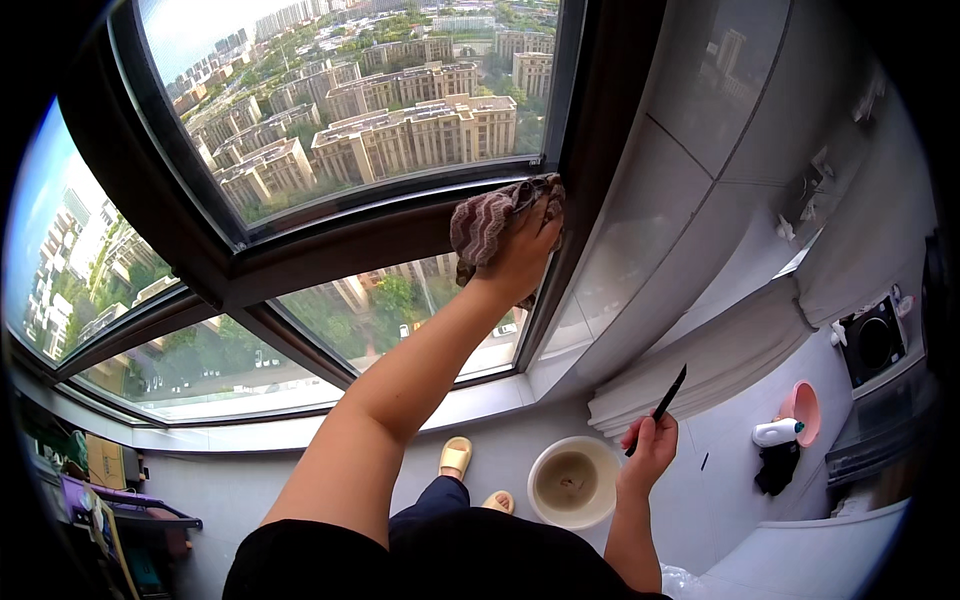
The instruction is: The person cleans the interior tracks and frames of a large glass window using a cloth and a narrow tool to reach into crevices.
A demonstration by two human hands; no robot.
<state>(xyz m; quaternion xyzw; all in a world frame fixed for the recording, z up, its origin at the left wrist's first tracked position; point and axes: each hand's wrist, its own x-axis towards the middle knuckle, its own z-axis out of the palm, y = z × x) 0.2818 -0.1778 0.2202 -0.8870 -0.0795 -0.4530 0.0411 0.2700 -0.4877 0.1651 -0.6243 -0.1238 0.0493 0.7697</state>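
Left hand (524, 248) clamped on the patterned cloth (476, 228), far side, right end of the dark window crossbar (370, 232); nearer, the right hand (652, 453) grips a slim black tool (673, 391). Firm, flat, even pressure should serve best there.

The person's left hand (522, 245) is pressing a bunched brown patterned cloth (478, 222) against the dark brown window frame (370, 232), near the lower right corner of the upper windowpane (400, 120). The right hand (650, 455) is gripping a slim black pointed tool (669, 397), which is angling up and to the right. A pale bucket (537, 478) (cloudy liquid is sitting inside it) is standing on the floor (420, 442) between the yellow slippers (455, 457) the person is wearing and that hand. Farther right, a white bottle (775, 433) is resting beside a pink basin (807, 408), and a greyish curtain (700, 370) is draping nearby.
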